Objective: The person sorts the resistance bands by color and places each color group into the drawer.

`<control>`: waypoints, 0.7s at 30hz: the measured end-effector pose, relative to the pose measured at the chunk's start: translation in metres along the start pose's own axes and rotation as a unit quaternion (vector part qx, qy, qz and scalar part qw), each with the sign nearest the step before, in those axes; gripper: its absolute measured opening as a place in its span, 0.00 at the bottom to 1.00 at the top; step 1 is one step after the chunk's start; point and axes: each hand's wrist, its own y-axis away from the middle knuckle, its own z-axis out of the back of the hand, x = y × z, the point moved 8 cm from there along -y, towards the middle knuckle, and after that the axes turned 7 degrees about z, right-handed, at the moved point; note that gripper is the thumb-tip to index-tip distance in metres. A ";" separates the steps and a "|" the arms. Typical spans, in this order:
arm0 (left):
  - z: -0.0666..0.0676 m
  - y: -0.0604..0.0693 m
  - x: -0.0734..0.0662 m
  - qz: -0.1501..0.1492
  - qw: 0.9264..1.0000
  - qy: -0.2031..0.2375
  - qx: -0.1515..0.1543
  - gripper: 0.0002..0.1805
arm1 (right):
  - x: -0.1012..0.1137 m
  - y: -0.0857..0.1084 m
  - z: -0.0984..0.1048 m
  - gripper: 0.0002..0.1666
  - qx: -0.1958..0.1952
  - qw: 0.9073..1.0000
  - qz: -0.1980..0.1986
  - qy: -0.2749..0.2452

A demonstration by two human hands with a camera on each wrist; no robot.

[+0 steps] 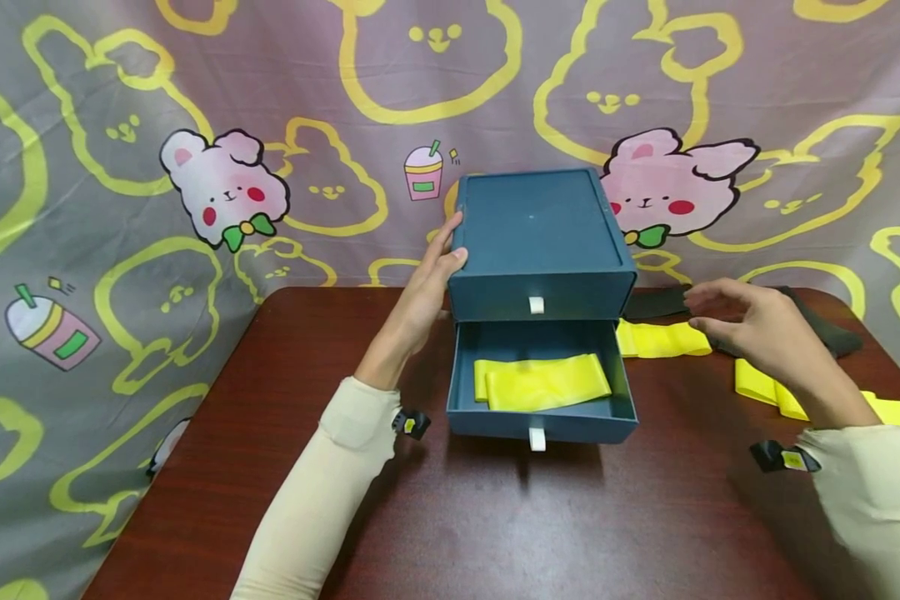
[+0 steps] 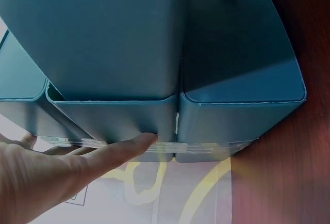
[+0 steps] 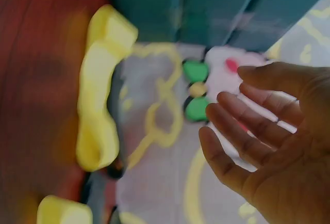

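Observation:
A blue drawer cabinet (image 1: pixel 531 225) stands on the table, its lower drawer (image 1: pixel 487 425) pulled out towards me. Folded yellow fabric strips (image 1: pixel 551 383) lie inside that drawer. My left hand (image 1: pixel 420 296) rests against the cabinet's left side, fingers and thumb extended. In the left wrist view, the thumb of that left hand (image 2: pixel 77 170) lies along the cabinet wall, near a band of clear tape (image 2: pixel 206 147). To the right of the cabinet, my right hand (image 1: pixel 768 329) hovers with loosely bent fingers. Nothing is in its palm in the right wrist view.
Right of the cabinet lies a folded yellow strip (image 1: pixel 667 340), with more yellow strips (image 1: pixel 761 387) under and beyond the right forearm. Dark fabric (image 1: pixel 832 327) lies behind them. A patterned curtain (image 1: pixel 330 83) hangs behind the brown table (image 1: pixel 540 517). White tabs mark both drawer fronts.

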 end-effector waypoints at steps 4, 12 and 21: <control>0.000 0.000 0.001 -0.001 1.000 0.000 0.000 0.34 | -0.020 -0.005 -0.005 0.23 0.018 1.000 0.005 0.008; -0.001 0.000 0.001 0.002 1.000 0.003 0.001 0.34 | -0.050 -0.011 -0.014 0.24 0.036 0.999 0.005 -0.002; 0.000 0.000 0.001 0.005 1.000 0.004 0.002 0.33 | -0.078 -0.015 -0.024 0.28 0.081 0.996 -0.019 -0.016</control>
